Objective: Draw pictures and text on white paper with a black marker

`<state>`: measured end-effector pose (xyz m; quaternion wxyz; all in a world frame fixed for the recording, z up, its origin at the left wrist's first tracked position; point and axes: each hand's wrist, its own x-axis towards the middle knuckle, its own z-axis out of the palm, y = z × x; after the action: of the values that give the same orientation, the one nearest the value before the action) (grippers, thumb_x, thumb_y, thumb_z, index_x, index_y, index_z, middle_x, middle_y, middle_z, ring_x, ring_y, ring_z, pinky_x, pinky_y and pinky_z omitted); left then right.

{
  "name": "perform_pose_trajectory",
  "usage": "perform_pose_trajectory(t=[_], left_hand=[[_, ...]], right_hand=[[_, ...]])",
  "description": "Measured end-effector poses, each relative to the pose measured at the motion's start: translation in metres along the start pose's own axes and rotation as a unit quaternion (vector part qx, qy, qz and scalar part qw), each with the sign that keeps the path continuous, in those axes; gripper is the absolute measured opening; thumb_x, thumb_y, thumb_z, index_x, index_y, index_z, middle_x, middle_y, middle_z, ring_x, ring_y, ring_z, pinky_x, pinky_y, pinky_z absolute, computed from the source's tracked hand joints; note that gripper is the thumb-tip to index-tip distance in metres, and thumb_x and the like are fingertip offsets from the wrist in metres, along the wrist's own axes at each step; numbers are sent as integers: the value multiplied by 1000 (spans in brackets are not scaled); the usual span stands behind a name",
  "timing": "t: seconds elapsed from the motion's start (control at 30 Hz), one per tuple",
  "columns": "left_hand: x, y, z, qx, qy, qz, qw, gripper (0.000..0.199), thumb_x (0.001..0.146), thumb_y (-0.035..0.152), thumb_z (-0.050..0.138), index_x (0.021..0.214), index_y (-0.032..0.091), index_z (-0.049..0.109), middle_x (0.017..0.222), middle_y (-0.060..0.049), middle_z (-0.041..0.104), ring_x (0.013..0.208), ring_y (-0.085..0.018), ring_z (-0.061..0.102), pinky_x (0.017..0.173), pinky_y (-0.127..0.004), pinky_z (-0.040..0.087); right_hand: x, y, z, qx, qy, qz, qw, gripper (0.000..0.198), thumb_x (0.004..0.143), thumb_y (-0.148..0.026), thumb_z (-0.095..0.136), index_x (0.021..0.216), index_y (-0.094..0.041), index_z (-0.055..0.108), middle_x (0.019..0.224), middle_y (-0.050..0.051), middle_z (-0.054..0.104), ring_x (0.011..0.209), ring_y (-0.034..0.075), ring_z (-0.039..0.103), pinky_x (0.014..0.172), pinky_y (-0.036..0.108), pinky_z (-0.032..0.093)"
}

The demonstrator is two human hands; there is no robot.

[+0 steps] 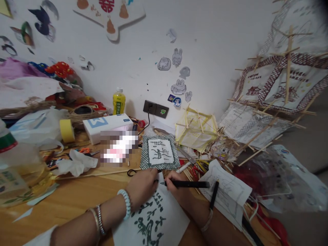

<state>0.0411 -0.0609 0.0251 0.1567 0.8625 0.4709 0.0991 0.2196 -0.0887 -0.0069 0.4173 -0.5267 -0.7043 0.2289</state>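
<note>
My right hand (174,186) grips a long black marker (194,184), held nearly level over the paper with its dark greenish tip pointing left. Just left of that tip, my left hand (143,186) is closed, its fingers curled at the far end of the paper; a small dark bit shows at the fingertips, too hidden to name. Beneath both hands lies a white sheet of paper (176,222) with dark green brush-like characters and a drawing. Beyond the hands, a finished-looking panel (159,153) with a green lattice border carries similar writing and a line drawing.
Paper-and-stick frames (279,85) stand at the right, with a smaller yellow one (197,130). A tissue box (107,126), yellow bottle (119,102), yellow tape roll (66,130) and crumpled tissue (77,163) lie left. Another black pen (214,194) rests on folded paper (230,184).
</note>
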Motion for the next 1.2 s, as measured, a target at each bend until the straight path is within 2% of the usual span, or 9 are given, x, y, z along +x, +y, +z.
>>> perform_pose_trajectory(t=[0.37,0.8,1.2], left_hand=[[0,-2,0,-3,-16,11,1000,17,84,20,49,99,15,55,102,-13,66,95,-27,62,78,-35,45],[1,-1,2,8,-6,15,1000,20,85,20,47,100,13,57,102,-13,66,94,-27,62,78,-36,46],[1,0,2,25,-10,9,1000,16,88,22,54,100,12,59,97,-8,66,91,-22,62,81,-38,48]], right_hand=[[6,-2,3,-32,-62,-22,997,17,79,-17,51,63,-21,45,61,-3,48,59,14,48,58,26,39],[5,-8,5,-61,-52,-21,997,18,77,-19,49,62,-21,41,61,-3,48,59,13,47,57,25,38],[5,9,4,-93,-69,-44,992,19,79,-19,47,61,-21,40,59,-3,47,57,12,45,55,23,36]])
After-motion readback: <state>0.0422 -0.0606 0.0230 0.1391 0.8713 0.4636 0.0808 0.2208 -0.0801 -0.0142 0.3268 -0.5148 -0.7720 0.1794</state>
